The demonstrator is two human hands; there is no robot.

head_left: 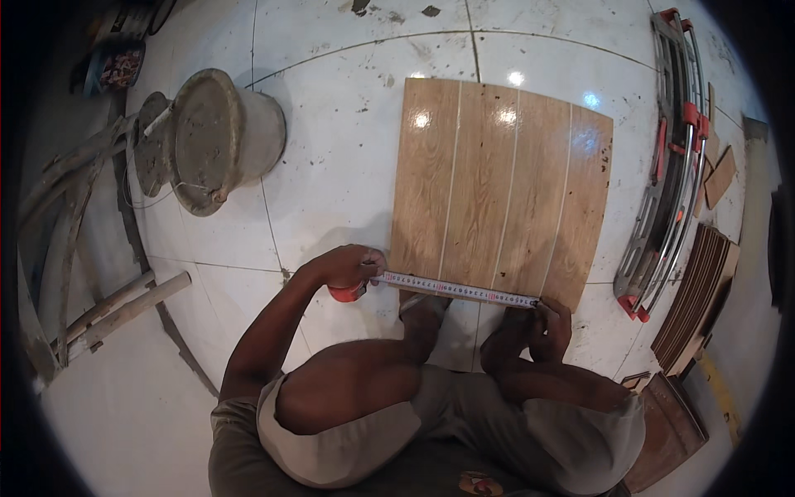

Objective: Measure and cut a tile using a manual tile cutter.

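A wood-look tile point(484, 182) with pale lengthwise lines lies in front of me on the floor. A tape measure's extended blade point(455, 290) runs across its near edge. My left hand point(356, 267) is closed on the tape at the tile's left corner, with the red case point(346, 291) just below the fingers. My right hand point(548, 325) pinches the other end of the blade near the tile's right corner. My bare feet and knees are beneath and behind the near edge.
A mud-smeared bucket point(261, 137) stands left, beside a wooden frame point(79, 190). A long metal tile cutter point(662, 207) lies right, with stacked tiles point(691, 302) and offcuts point(719, 174) beyond it. The white tiled floor point(331, 99) has scattered debris.
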